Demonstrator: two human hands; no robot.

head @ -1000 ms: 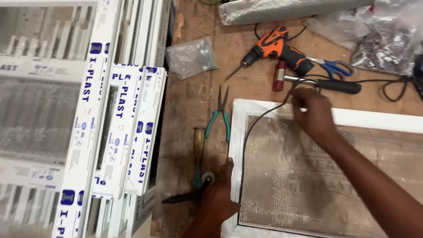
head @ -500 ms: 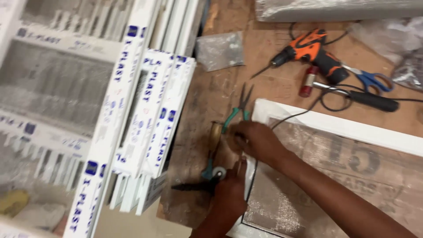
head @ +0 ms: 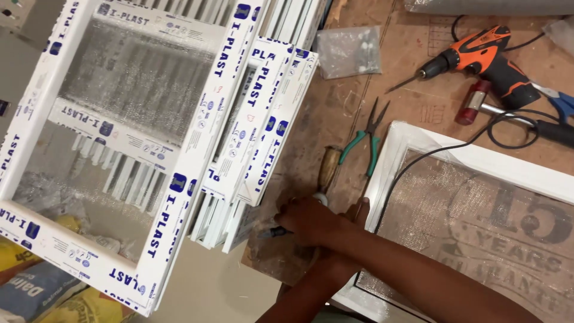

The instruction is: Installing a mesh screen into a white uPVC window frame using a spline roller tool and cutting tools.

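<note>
At nine o'clock we see stacked white window frames (head: 119, 149). Near centre, our right hand (head: 308, 220) closes around a small dark tool (head: 272, 232) at the table (head: 335, 107) edge; our left hand (head: 357, 210), mostly hidden, cannot be judged. Green pliers (head: 366, 140) lie at twelve o'clock, an orange drill (head: 484, 57) at two o'clock.

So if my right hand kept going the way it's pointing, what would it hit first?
Probably the stacked white frames just left of the right hand and its small tool, though they may sit lower.
</note>
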